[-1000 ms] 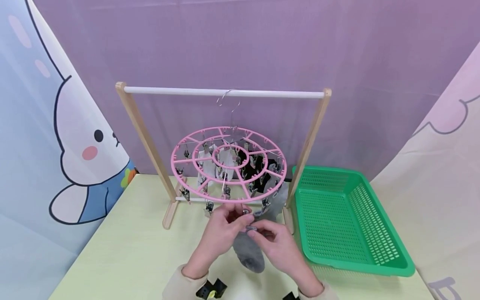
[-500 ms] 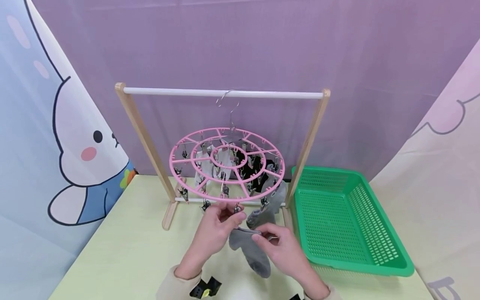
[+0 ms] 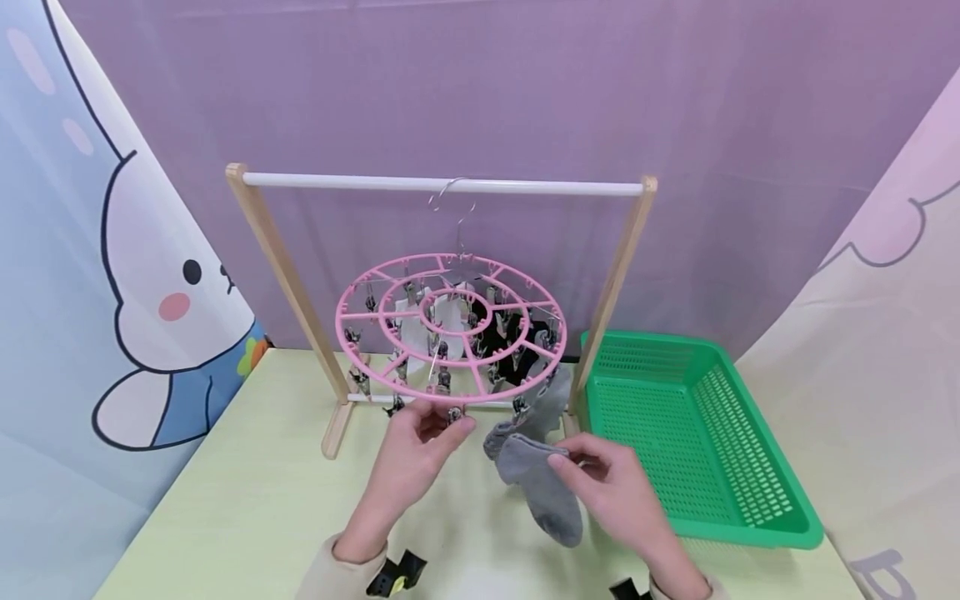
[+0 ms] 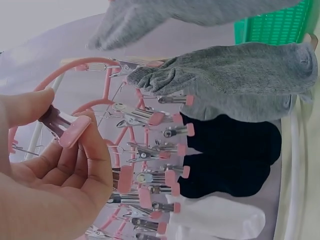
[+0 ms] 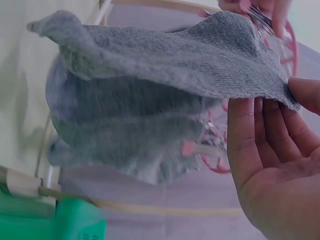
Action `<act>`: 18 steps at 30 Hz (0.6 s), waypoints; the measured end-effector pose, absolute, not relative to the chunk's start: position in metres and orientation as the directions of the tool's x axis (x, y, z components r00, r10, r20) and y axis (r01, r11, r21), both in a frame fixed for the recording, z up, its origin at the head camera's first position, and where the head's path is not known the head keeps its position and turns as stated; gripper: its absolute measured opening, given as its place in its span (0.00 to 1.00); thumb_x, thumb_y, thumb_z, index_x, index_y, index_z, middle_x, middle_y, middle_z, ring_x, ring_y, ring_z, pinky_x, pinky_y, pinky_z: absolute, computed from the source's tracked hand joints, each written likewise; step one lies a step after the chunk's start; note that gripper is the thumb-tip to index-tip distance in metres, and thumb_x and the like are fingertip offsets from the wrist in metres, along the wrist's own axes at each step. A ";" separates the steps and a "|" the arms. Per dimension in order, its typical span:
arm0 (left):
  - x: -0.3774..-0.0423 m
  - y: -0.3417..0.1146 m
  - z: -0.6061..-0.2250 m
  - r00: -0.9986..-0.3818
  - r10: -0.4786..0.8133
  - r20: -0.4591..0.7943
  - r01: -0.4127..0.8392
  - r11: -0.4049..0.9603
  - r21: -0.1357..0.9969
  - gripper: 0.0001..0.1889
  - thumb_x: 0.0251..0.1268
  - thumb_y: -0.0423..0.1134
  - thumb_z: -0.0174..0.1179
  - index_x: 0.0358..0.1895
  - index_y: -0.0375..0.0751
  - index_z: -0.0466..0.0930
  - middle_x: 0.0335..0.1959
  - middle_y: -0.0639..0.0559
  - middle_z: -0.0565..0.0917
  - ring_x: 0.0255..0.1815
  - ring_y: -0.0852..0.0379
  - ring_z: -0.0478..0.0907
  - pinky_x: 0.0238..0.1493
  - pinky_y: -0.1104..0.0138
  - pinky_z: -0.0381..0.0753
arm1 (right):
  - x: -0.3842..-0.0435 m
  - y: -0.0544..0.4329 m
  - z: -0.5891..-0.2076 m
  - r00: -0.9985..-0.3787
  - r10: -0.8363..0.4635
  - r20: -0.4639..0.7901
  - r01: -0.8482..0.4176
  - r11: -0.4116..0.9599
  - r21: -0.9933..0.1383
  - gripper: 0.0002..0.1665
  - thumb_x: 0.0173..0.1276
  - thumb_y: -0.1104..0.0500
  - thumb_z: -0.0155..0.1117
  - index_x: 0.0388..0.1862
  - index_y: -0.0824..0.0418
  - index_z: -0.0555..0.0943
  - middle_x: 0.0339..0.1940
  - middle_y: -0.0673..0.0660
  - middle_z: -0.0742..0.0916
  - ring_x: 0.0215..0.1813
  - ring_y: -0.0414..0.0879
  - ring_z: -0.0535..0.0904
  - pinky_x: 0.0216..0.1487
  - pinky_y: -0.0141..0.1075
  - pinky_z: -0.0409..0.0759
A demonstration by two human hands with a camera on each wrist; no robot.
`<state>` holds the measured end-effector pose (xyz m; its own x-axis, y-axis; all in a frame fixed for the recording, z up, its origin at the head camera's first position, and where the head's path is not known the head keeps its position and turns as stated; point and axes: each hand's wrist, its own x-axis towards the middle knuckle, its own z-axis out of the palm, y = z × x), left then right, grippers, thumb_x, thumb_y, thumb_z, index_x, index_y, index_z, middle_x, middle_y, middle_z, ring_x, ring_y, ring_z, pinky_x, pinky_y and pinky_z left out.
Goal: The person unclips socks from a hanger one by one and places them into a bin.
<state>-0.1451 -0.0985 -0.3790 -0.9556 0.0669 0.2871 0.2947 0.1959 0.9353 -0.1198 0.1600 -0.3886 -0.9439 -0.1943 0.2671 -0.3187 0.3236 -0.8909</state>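
A: ok going left to right, what's the left hand (image 3: pixel 408 460) up to?

B: Pinching a pink-tipped clip (image 4: pixel 74 131) between thumb and fingers, just under the near edge of the pink hanger (image 3: pixel 472 363). My guess: it steadies a part that'd otherwise swing. Can't tell if the clip's squeezed open.

A: And right of that grip?

B: Grey sock (image 3: pixel 546 492), apart from the clip. The right hand (image 3: pixel 621 493) has its cuff pinched, thumb against fingers, so the toe hangs below. Probably held there to leave most of the cuff uncovered. Just behind it, a hung sock (image 4: pixel 240 70) dangles from the hanger.

A: Past that hand?

B: Green basket (image 3: pixel 738 534), maybe there for easy reach.
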 end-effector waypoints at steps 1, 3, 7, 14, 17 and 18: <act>-0.145 -0.099 -0.379 -0.955 0.065 0.289 0.296 0.194 0.935 0.11 0.64 0.36 0.71 0.46 0.36 0.84 0.34 0.48 0.81 0.34 0.54 0.77 0.36 0.68 0.80 | -0.120 0.162 -0.387 -0.945 -0.182 0.270 -0.317 0.326 -0.891 0.05 0.70 0.61 0.69 0.42 0.61 0.87 0.34 0.51 0.87 0.36 0.41 0.85 0.40 0.34 0.86; -0.145 -0.100 -0.380 -0.954 0.064 0.293 0.300 0.194 0.934 0.11 0.65 0.36 0.70 0.47 0.37 0.84 0.35 0.48 0.81 0.35 0.54 0.77 0.38 0.68 0.80 | -0.120 0.168 -0.383 -0.945 -0.163 0.285 -0.324 0.334 -0.885 0.04 0.71 0.61 0.69 0.41 0.60 0.87 0.34 0.51 0.87 0.36 0.41 0.85 0.39 0.34 0.86; -0.146 -0.103 -0.381 -0.953 0.064 0.295 0.302 0.207 0.931 0.12 0.66 0.37 0.69 0.49 0.36 0.84 0.36 0.48 0.82 0.36 0.53 0.78 0.39 0.68 0.80 | -0.119 0.178 -0.375 -0.940 -0.121 0.320 -0.342 0.358 -0.869 0.04 0.72 0.61 0.68 0.42 0.59 0.87 0.35 0.51 0.87 0.36 0.41 0.85 0.38 0.34 0.85; -0.149 -0.107 -0.383 -0.956 0.059 0.288 0.294 0.240 0.925 0.11 0.66 0.36 0.68 0.47 0.36 0.84 0.38 0.48 0.83 0.38 0.53 0.79 0.39 0.67 0.82 | -0.121 0.197 -0.362 -0.918 -0.025 0.396 -0.378 0.359 -0.853 0.05 0.72 0.66 0.66 0.43 0.63 0.87 0.35 0.51 0.88 0.36 0.42 0.84 0.37 0.32 0.84; -0.150 -0.109 -0.383 -0.958 0.056 0.283 0.288 0.240 0.927 0.10 0.66 0.35 0.67 0.46 0.34 0.83 0.38 0.47 0.83 0.38 0.52 0.79 0.40 0.66 0.82 | -0.122 0.204 -0.356 -0.913 0.020 0.408 -0.375 0.354 -0.857 0.05 0.72 0.66 0.66 0.43 0.65 0.86 0.34 0.50 0.88 0.35 0.42 0.83 0.37 0.31 0.83; -0.150 -0.110 -0.383 -0.958 0.053 0.281 0.285 0.241 0.927 0.10 0.66 0.35 0.67 0.46 0.34 0.83 0.38 0.47 0.83 0.39 0.52 0.79 0.40 0.66 0.82 | -0.122 0.207 -0.354 -0.912 0.035 0.410 -0.372 0.357 -0.857 0.05 0.72 0.66 0.66 0.43 0.66 0.86 0.34 0.50 0.88 0.35 0.42 0.83 0.37 0.30 0.82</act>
